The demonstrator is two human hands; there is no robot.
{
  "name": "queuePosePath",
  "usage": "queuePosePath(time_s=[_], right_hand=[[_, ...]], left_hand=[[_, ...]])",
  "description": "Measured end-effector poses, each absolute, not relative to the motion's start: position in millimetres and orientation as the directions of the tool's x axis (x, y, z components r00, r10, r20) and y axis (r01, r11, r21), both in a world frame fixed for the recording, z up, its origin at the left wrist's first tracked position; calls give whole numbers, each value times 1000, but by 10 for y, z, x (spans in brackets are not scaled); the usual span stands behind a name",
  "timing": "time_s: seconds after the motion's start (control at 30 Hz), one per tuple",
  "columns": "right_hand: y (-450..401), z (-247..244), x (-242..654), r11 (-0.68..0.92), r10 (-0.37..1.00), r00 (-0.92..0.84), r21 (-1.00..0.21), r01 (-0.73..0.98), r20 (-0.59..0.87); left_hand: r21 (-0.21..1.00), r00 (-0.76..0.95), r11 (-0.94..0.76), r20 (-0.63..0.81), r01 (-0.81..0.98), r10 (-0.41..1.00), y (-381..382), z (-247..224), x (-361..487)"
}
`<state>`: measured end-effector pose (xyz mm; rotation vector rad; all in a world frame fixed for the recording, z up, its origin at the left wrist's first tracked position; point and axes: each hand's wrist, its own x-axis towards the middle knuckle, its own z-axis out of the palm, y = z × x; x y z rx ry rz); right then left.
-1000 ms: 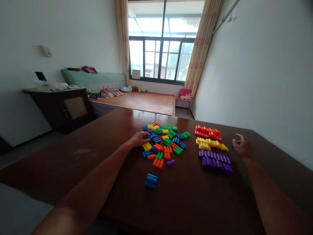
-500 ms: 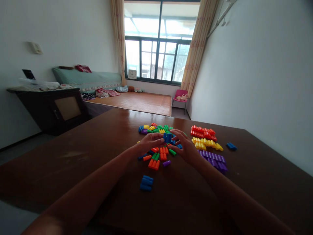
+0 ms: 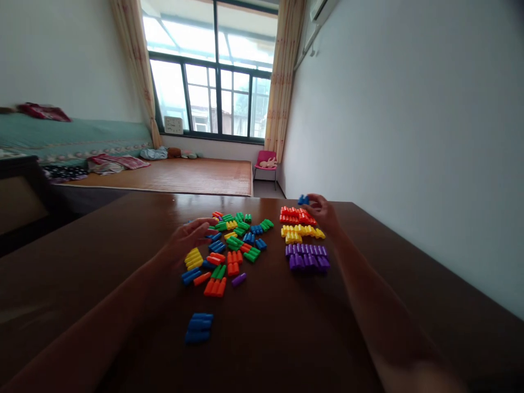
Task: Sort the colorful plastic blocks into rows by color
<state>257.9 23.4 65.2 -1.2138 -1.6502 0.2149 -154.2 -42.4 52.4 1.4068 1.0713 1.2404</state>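
My right hand (image 3: 324, 210) pinches a blue plastic block (image 3: 303, 200) above the far end of the red blocks (image 3: 298, 215). Over the left part of a mixed pile, my left hand (image 3: 188, 238) hovers with its fingers apart and nothing in them. In that pile lie green blocks (image 3: 234, 243), orange blocks (image 3: 234, 262), yellow blocks (image 3: 194, 258) and blue blocks (image 3: 216, 246). Rows of yellow blocks (image 3: 301, 233) and purple blocks (image 3: 307, 256) sit nearer me than the red ones. The left hand hides some of the pile.
A group of blue blocks (image 3: 198, 327) lies on the brown table (image 3: 262, 338) close to me. One purple piece (image 3: 239, 279) rests at the pile's near edge. Beyond the table stand a bed (image 3: 196, 177) and a pink chair (image 3: 266, 162); a white wall runs along the right.
My right hand has carried the blue block from the pile to the far right, by the red blocks. My left hand has let go and opened. The view has turned right.
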Motion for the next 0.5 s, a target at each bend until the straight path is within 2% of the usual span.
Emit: queuePosePath(time_s=[0.07, 0.13, 0.23, 0.37, 0.5], right_hand=[[403, 425, 3302, 275, 781, 269, -698, 661, 563], [459, 106, 3919, 58, 774, 410, -700, 712, 482], [433, -325, 4457, -189, 732, 558, -670, 718, 391], [448, -540, 4580, -378, 753, 570, -492, 784, 331], [516, -567, 4541, -423, 794, 515, -313, 850, 324]], left_hand=[[986, -70, -161, 164, 45, 984, -270, 462, -1845], [990, -226, -129, 137, 49, 964, -137, 354, -2116], [997, -350, -76, 82, 33, 933, -8, 153, -2386], [998, -373, -43, 60, 54, 926, 80, -64, -2537], [993, -317, -42, 74, 107, 945, 119, -138, -2595]])
